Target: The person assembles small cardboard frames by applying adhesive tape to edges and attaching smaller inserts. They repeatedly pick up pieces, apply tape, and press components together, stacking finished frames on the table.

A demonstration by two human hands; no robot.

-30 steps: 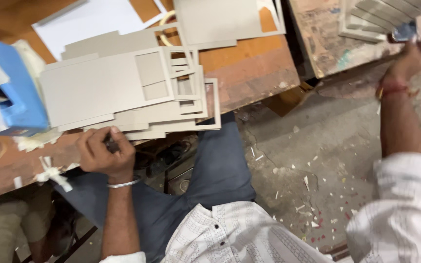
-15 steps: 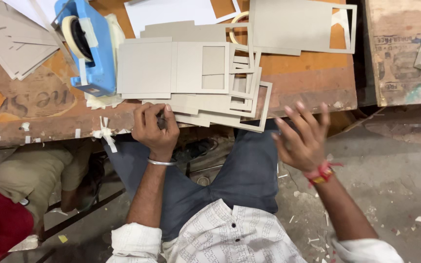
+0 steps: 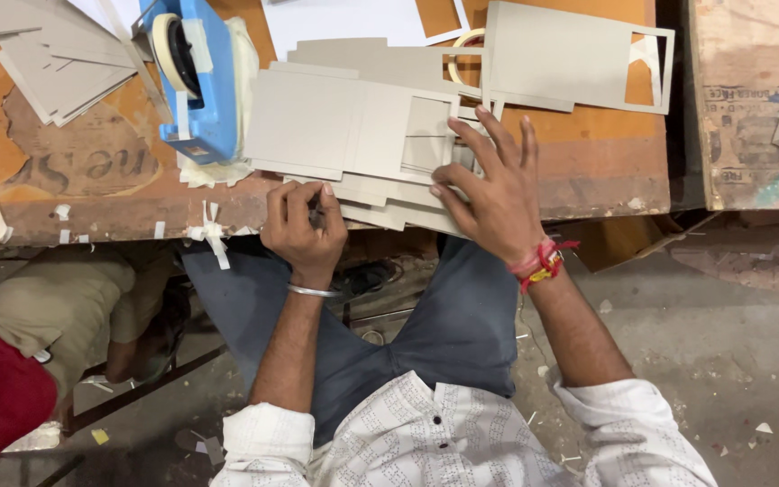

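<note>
My left hand (image 3: 302, 225) is closed around a small dark tool at the near edge of the wooden table (image 3: 588, 162), just below a stack of grey cardboard sheets with cut-out windows (image 3: 335, 126). My right hand (image 3: 489, 185) lies with its fingers spread on the right side of that stack and holds nothing. A red thread band is on my right wrist, a metal bangle on my left.
A blue tape dispenser (image 3: 193, 81) stands left of the stack. More grey card pieces (image 3: 47, 59) lie at the far left, and a larger cut card (image 3: 570, 54) at the back right. Another person's knee and red cloth (image 3: 11, 361) are at the lower left.
My right hand swung in from the far right and came down onto the card stack. My left hand stayed at the table edge with the tool. The camera view shifted.
</note>
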